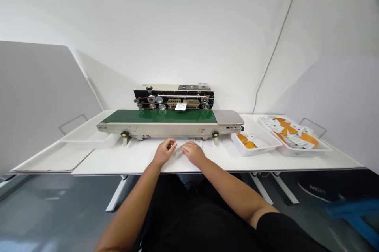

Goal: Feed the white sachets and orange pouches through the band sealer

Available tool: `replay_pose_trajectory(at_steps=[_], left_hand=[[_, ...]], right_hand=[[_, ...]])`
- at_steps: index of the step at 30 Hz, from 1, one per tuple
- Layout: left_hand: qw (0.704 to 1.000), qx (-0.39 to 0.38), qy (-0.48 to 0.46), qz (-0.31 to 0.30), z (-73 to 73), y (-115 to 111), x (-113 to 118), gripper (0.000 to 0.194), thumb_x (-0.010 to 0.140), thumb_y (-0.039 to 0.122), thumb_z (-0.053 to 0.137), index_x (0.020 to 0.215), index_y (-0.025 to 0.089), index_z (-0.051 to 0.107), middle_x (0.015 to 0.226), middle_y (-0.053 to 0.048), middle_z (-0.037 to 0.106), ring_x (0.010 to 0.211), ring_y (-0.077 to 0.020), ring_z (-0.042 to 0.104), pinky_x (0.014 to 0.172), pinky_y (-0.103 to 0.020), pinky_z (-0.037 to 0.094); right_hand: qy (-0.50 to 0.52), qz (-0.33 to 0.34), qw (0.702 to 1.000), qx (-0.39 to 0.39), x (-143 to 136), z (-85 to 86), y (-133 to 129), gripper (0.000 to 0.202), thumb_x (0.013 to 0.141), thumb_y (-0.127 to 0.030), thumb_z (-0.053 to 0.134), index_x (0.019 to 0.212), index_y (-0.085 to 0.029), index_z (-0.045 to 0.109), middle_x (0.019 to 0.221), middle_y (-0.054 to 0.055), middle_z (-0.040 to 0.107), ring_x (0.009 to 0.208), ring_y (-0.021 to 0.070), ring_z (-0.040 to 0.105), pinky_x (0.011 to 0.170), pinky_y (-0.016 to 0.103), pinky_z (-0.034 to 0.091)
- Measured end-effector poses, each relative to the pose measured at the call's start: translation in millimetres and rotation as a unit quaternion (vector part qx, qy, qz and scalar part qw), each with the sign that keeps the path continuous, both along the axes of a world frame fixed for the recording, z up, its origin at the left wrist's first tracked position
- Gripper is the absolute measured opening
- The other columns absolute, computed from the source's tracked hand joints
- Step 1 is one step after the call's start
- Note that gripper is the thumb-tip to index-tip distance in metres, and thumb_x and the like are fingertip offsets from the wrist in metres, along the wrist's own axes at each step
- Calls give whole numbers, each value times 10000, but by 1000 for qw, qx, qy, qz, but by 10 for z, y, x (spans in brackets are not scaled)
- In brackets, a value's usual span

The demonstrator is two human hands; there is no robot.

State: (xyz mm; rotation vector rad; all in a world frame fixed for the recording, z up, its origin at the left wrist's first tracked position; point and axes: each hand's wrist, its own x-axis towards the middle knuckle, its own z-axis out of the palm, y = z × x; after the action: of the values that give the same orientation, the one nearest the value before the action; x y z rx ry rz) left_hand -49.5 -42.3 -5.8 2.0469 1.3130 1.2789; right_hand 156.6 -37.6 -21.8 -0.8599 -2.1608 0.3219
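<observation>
Both my hands rest over the white table, just in front of the belt machine. My left hand [165, 152] has its fingers curled together; whether anything is between them is too small to tell. Facing it, a small gap apart, my right hand [193, 153] is bent with its fingers pressed together, their tips largely hidden. A pale flat item [199, 142] lies partly behind my right hand, under the machine's edge. The green conveyor belt [160, 116] stretches beyond both hands. Above it, a small white packet [181, 107] stands at the rollers of the sealing unit [174, 98].
To the right, a small white bin [257, 151] and a larger bin [308, 152] hold orange and white packets. A shallow white tray [89, 138] sits left of the machine. The white table's [118, 161] front edge runs close to my body.
</observation>
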Motion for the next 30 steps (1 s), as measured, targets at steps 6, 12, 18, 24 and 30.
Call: replay_pose_trajectory(at_steps=[6,12,18,24,30], left_hand=[[996,48,57,-56,4,6,7,395,841,367,698,1190,203,612,1125,-75,636,753,-154,572,701,-271,500],[991,17,93,-95,14,-17,4,198,915,353,615,1010,200,696,904,-35,711,759,-175,612,714,-269,482],[996,26,74,-48,37,-42,-19,213,925,373,597,907,196,714,865,-52,732,783,-203,654,712,-282,492],[998,47,47,0,-44,-4,-47,213,888,384,625,946,203,722,896,-61,749,786,-215,668,700,-295,510],[995,71,40,62,-27,-11,-74,196,891,391,620,887,215,707,761,-19,710,640,-180,612,611,-272,478]], right_hand=[[183,-21,983,-25,87,84,17,356,1043,-400,392,932,-227,682,923,58,684,938,215,623,891,350,481],[179,28,981,-74,36,31,9,258,1008,-365,444,989,-237,666,941,38,682,910,201,643,858,337,497],[174,-11,982,-67,15,-26,13,267,908,-250,543,1137,-245,683,1110,53,719,1000,228,660,888,361,516],[196,-44,978,-64,21,-21,22,170,884,-286,585,991,-233,706,917,42,721,777,210,653,770,338,532],[231,-112,966,-41,22,-41,10,137,868,-310,589,956,-232,660,830,32,658,746,202,614,729,332,531]])
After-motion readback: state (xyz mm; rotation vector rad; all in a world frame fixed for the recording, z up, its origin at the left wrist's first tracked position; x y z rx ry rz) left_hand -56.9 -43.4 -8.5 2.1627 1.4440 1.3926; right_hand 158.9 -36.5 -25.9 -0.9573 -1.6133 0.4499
